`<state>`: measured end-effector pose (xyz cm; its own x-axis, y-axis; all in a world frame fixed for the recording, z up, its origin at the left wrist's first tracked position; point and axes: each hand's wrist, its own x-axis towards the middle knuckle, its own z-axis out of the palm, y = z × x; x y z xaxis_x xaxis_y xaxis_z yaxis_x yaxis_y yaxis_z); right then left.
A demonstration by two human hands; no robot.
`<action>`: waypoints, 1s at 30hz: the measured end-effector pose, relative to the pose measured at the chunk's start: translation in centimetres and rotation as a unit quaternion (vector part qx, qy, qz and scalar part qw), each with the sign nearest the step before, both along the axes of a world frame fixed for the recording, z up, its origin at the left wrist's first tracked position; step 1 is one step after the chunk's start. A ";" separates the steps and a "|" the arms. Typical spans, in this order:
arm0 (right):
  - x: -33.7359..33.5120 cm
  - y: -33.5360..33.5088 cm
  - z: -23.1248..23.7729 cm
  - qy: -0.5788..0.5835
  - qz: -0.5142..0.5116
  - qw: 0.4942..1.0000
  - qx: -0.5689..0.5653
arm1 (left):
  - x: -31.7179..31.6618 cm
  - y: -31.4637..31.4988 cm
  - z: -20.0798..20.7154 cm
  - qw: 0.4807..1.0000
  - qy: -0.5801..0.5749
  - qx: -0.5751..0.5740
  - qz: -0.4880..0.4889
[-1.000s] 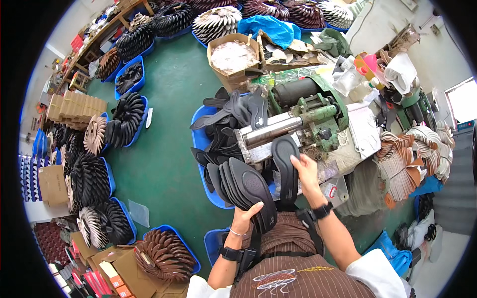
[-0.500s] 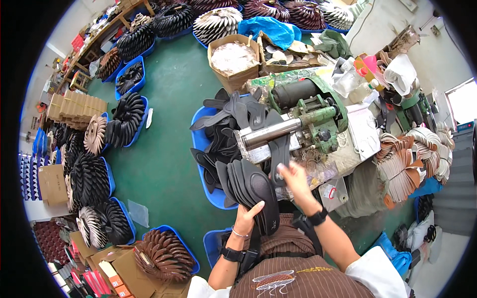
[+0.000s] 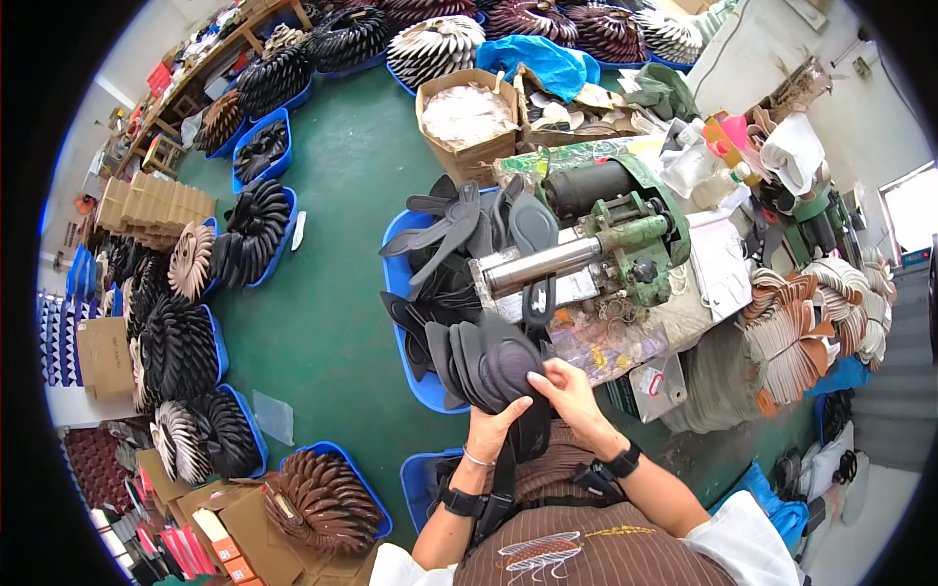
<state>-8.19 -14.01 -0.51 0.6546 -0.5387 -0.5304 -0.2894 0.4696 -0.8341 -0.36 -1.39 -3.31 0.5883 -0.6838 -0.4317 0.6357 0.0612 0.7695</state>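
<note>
A fanned stack of black shoe insoles (image 3: 465, 359) rests in my left hand (image 3: 496, 428), whose thumb lies over the near end. My right hand (image 3: 573, 398) pinches the edge of the top insole (image 3: 512, 363), thumb and fingers together; that insole is partly blurred. Just beyond stands a green roller machine (image 3: 640, 230) with a shiny steel roller (image 3: 552, 266). Another black insole (image 3: 533, 225) passes under the roller, its wide end on the far side and its narrow end toward me. Loose insoles (image 3: 445, 230) fill a blue bin (image 3: 399, 227) left of the machine.
The machine sits on a cluttered bench (image 3: 703, 283). Bundled brown and white insoles (image 3: 782, 303) lie at the right. An open carton (image 3: 469, 146) stands beyond the bin. Blue tubs of coiled insoles (image 3: 259, 215) line the green floor (image 3: 332, 322) at the left and back.
My right hand has left the insole at the roller and come back to the stack's top insole. The insole at the roller has moved away from me, its wide end now showing beyond.
</note>
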 end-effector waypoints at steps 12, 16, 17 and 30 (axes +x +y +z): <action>0.5 1.0 -0.8 -0.061 -0.037 0.995 -0.069 | -0.4 -1.1 -0.7 0.994 -0.079 0.038 0.059; -1.5 -5.0 -5.2 -0.003 -0.202 0.979 -0.032 | -0.5 -1.7 -0.2 0.995 0.002 0.035 0.096; -0.5 -6.4 -4.7 0.013 -0.200 0.979 -0.039 | -0.4 -1.8 0.0 0.994 0.017 0.031 0.103; -1.6 -4.6 -3.2 0.047 -0.131 0.990 0.007 | -0.1 -1.7 -0.3 0.992 0.081 0.082 0.052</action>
